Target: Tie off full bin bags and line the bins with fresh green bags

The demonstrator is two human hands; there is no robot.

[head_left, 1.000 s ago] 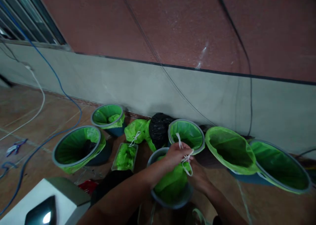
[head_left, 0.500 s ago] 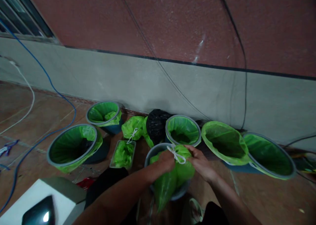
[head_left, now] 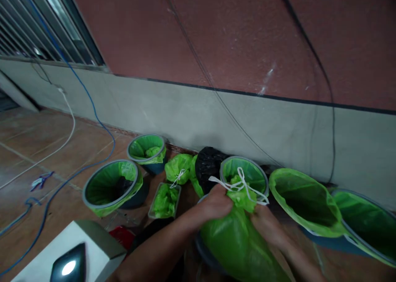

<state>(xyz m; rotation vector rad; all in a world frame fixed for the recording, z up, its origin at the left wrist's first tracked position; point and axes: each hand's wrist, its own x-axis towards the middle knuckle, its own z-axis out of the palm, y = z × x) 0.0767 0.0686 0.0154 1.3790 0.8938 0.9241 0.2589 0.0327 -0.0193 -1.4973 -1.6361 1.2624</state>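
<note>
Both my hands grip the gathered neck of a bright green bin bag [head_left: 238, 242], lifted partly out of a grey bin [head_left: 204, 255] at the bottom centre. My left hand [head_left: 216, 205] is wrapped round the neck on its left side. My right hand [head_left: 267, 226] holds it from the right, partly hidden behind the bag. A white drawstring [head_left: 239, 186] is tied in a bow at the top of the bag.
Several round bins lined with green bags [head_left: 113, 187] [head_left: 147, 150] [head_left: 244, 172] [head_left: 305, 203] stand along the wall. A tied green bag [head_left: 178, 169], a black bag [head_left: 208, 165] and a small tray [head_left: 165, 199] lie between them. Cables [head_left: 93, 112] trail at left; a white box [head_left: 74, 253] sits at the bottom left.
The drawstring went from loose loops in my hands to a tied bow. The bag has risen out of the bin, and both hands now clasp its neck.
</note>
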